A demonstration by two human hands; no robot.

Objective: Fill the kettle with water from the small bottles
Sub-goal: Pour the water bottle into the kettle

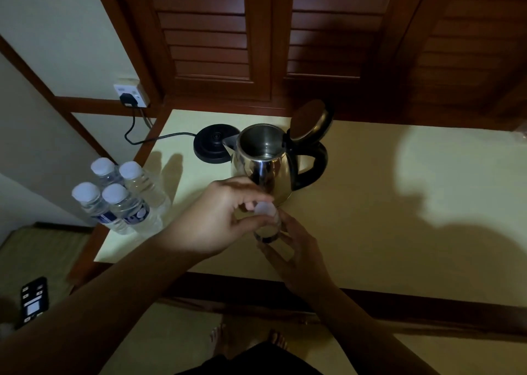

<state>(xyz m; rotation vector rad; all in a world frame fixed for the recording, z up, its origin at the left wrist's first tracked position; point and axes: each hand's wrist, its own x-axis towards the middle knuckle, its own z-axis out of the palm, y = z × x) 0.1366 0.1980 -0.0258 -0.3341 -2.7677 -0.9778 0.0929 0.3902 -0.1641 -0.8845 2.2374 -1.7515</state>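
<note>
A steel kettle (263, 163) with a black handle stands on the pale table (370, 203), its lid tipped open at the back. A little water shows at its bottom. Just in front of it I hold a small clear bottle (268, 226) upright. My right hand (296, 249) grips the bottle's body from the near side. My left hand (216, 217) reaches over it, and its fingertips pinch the white cap (265, 209). Several more capped bottles (119, 197) stand together at the table's left edge.
The kettle's black base (212, 143) lies left of the kettle, its cord running to a wall socket (129, 95). Brown louvred doors rise behind the table. A remote control (33, 300) lies on a low surface at the lower left. My bare feet show below the table's front edge.
</note>
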